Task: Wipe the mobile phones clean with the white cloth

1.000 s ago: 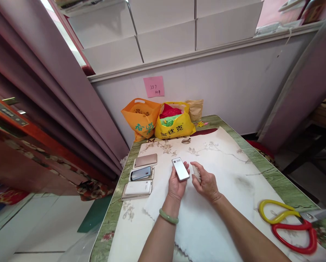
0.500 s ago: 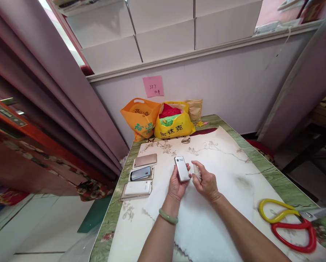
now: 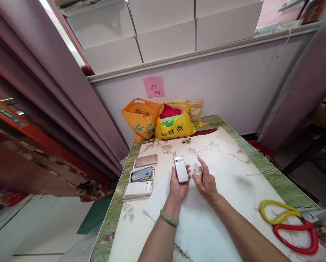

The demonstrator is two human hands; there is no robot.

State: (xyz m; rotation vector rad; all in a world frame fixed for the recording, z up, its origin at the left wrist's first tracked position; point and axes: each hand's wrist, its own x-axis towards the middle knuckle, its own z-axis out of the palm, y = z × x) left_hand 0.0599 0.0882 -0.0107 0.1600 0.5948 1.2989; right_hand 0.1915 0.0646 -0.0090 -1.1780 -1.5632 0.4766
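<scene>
1. The left hand [image 3: 178, 186] holds a small white phone [image 3: 181, 169] above the middle of the bench [image 3: 274, 178], its fingers curled round the lower half of the phone, back side up and top end pointing toward the far edge.
2. The right hand [image 3: 206, 183] is just beside it and grips a small white spray bottle [image 3: 197, 171]; its fingers are closed round the bottle body, with the forefinger raised above the nozzle.
3. The bottle's nozzle sits close to the phone's right edge, the two just apart.
4. A green bangle [image 3: 169, 217] circles the left wrist.
5. Under both hands lies a white cloth [image 3: 203, 225], spread over a floral sheet [image 3: 223, 153] that covers most of the bench.
6. Near the left edge three phones lie in a row: a pink-gold phone [image 3: 145, 161] farthest, a grey phone [image 3: 141, 174] in the middle, a white phone [image 3: 138, 189] nearest.
7. Near the right edge, toward the near corner, rest large scissors [image 3: 291, 225] with one yellow and one red handle.
8. At the far edge stand an orange bag [image 3: 140, 118] and a yellow bag [image 3: 174, 123], touching, against the wall.
</scene>
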